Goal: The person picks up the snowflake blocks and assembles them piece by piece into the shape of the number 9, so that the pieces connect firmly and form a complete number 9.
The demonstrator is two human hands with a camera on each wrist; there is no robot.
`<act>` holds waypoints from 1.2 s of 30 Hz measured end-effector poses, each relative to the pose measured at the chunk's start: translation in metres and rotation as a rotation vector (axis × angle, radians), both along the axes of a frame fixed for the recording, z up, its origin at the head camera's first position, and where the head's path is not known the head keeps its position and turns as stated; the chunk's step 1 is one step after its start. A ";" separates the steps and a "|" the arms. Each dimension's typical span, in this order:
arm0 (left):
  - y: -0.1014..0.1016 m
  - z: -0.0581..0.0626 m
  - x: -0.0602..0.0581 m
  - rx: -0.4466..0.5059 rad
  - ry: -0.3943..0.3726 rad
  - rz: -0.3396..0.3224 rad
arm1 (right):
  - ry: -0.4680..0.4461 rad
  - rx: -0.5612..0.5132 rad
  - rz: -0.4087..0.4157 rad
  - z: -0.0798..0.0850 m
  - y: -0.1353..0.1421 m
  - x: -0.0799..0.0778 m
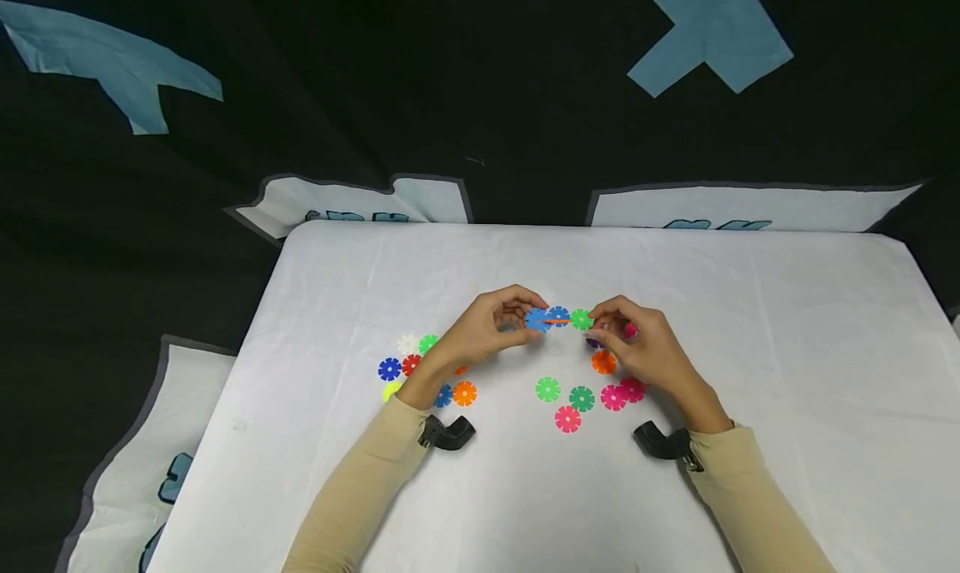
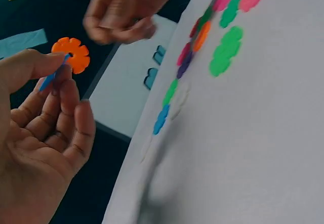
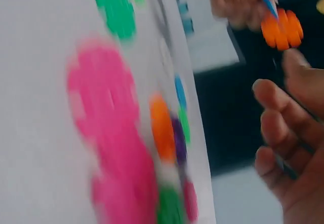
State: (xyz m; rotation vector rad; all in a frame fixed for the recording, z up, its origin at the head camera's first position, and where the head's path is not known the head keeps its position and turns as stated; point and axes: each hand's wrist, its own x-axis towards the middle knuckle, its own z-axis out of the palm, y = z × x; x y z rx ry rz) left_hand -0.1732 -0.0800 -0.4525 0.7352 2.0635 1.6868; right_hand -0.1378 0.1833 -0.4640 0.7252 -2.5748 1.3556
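Between thumb and fingertips my left hand [image 1: 501, 321] pinches a blue notched flower disc [image 1: 537, 320], raised above the table. An orange flower disc [image 2: 73, 54] is joined to it crosswise; it appears edge-on in the head view and face-on in both wrist views. My right hand [image 1: 637, 344] hovers to the right with loosely bent fingers and a gap to the thumb, holding nothing in the right wrist view [image 3: 298, 133]. Nearest to it in the head view is a green disc [image 1: 581, 319], with another blue disc [image 1: 558, 316] beside that on the table.
Right of centre on the white table [image 1: 300, 473] lie loose orange [image 1: 603, 361], pink [image 1: 567, 419] and green discs [image 1: 548, 389]. Another scatter, including a dark blue disc [image 1: 390, 369] and an orange disc [image 1: 464, 393], surrounds the left forearm. Black cloth hangs behind.
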 end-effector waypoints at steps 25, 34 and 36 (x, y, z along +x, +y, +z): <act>0.004 -0.005 -0.002 0.047 -0.118 -0.001 | -0.305 0.201 0.125 0.000 0.022 -0.005; 0.011 -0.006 0.003 0.010 -0.023 0.028 | -0.332 -0.169 0.117 0.007 0.007 -0.001; 0.013 -0.007 0.003 0.008 0.012 0.037 | -0.350 -0.217 0.102 0.007 0.004 0.000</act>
